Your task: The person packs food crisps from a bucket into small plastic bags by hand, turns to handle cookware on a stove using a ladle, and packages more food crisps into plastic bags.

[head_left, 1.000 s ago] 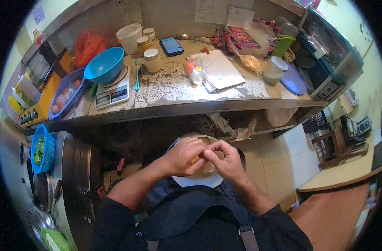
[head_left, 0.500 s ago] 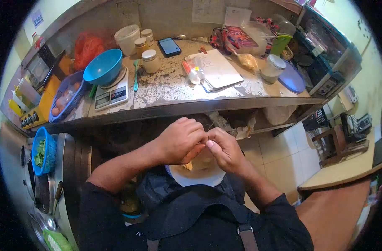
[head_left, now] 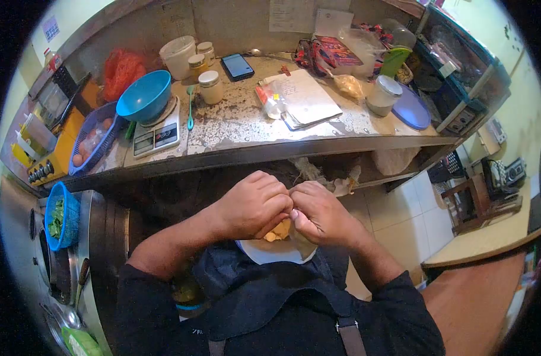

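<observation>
My left hand (head_left: pixel 260 204) and my right hand (head_left: pixel 319 213) are both closed, with knuckles up and thumbs and fingertips meeting. Whatever they pinch is hidden behind the fingers. Right below them, a white bowl (head_left: pixel 276 254) rests at my lap on the dark apron. Orange-yellow pieces of food (head_left: pixel 276 232) show in the gap under my hands; a pale, filmy surface beside them is too unclear to name.
Across the front runs a worktop (head_left: pixel 235 127) holding a kitchen scale (head_left: pixel 158 137), blue bowl (head_left: pixel 145 97), phone (head_left: pixel 237 67), notebook (head_left: pixel 312 101) and lidded jars. A blue basket of greens (head_left: pixel 61 216) stands at left. Tiled floor (head_left: pixel 395 225) lies to the right.
My hands stay together, with the right knuckles turned slightly more upward. More of the orange-yellow food shows beneath them. The view has shifted slightly.
</observation>
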Motion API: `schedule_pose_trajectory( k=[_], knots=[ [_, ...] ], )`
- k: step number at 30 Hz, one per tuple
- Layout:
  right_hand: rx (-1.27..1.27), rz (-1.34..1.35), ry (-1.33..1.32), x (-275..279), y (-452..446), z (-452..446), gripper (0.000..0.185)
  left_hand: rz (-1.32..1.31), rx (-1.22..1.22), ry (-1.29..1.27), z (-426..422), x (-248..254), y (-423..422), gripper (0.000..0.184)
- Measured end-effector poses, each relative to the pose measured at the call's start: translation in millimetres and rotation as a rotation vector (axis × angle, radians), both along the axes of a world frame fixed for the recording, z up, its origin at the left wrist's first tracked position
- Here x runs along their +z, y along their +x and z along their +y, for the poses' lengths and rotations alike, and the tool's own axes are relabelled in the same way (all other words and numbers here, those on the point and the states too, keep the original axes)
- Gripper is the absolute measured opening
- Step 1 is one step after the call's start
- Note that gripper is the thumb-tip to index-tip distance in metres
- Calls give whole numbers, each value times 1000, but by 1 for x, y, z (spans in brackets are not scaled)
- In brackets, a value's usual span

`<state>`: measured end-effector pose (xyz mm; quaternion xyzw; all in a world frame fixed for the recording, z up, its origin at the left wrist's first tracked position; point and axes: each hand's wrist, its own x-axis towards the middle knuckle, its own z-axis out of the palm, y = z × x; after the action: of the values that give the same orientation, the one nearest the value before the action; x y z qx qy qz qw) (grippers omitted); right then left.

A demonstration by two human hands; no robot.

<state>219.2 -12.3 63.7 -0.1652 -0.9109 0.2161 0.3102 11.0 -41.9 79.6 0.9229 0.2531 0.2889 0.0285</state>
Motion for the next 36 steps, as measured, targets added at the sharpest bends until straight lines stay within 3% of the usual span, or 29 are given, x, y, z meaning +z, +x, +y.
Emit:
schedule_pose_trajectory(
  k=[6,15,21,29,33,36],
  knots=[
    [12,-50,10,2,1,-2,18,80,-7,72,-1,9,-3,17],
    [-91,361,-516,-2,0,-18,19,-233,5,-271,1,-2,-6,15],
    [194,202,-687,7,15,-10,19,-308,-122,-359,-10,-6,-1,14],
    [324,-38,-602,23,23,-16,22,-112,-147,-103,-30,12,4,15],
    [223,-51,-602,22,21,-28,20,-48,-94,-3,-35,14,2,17],
    [225,106,-619,2,19,-32,16,-23,-73,-13,-38,16,1,17]
  ],
)
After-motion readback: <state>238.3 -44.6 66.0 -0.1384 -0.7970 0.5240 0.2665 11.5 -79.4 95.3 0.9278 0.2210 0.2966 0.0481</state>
